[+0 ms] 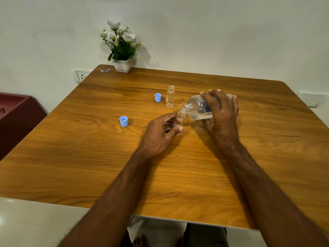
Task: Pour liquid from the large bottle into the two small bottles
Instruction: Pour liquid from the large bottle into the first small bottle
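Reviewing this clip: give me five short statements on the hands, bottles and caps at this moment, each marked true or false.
1. The right hand tilts the large bottle. True.
2. The left hand rests flat on the table. False: it holds a small bottle.
3. The other small bottle stands upright, uncapped. True.
4. Both blue caps sit on bottles. False: they lie on the table.
5. The flower pot is tipped over. False: upright.

Flower pot (122,65) at table (89,157) far corner, wall socket (81,75).
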